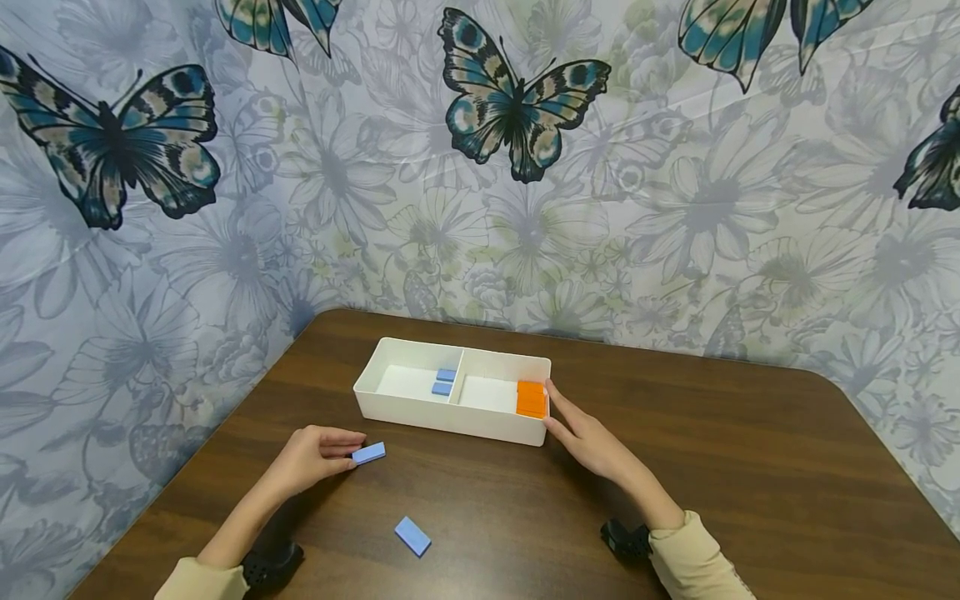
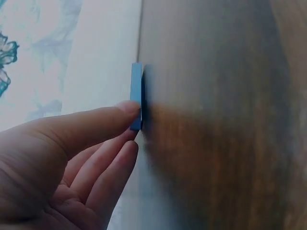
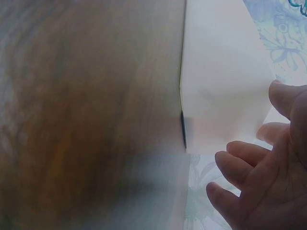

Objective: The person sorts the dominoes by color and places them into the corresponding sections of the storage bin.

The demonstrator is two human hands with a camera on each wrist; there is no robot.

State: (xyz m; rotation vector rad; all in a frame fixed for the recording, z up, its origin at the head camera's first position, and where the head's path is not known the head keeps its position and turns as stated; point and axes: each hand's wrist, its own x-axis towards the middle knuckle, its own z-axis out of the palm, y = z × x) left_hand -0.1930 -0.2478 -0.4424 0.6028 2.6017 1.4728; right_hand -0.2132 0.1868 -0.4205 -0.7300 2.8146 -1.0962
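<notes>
My left hand (image 1: pixel 311 457) pinches a small blue block (image 1: pixel 369 452) between thumb and fingers, just in front of a white two-compartment box (image 1: pixel 450 422). In the left wrist view the block (image 2: pixel 135 93) stands close to the tabletop; whether it touches cannot be told. At the box's right end, my right hand (image 1: pixel 592 442) has its fingers fairly straight, with thumb and a fingertip at the end wall. Two blue blocks (image 1: pixel 444 382) lie in the left compartment beside the divider. Orange blocks (image 1: pixel 531 399) sit together against the right compartment's end wall.
Another blue block (image 1: pixel 412 536) lies on the brown wooden table (image 1: pixel 750 467), nearer to me than the box. Behind the table hangs a cloth (image 1: pixel 525 242) printed with flowers and butterflies. A dark wrist device (image 1: pixel 626 540) is on each arm.
</notes>
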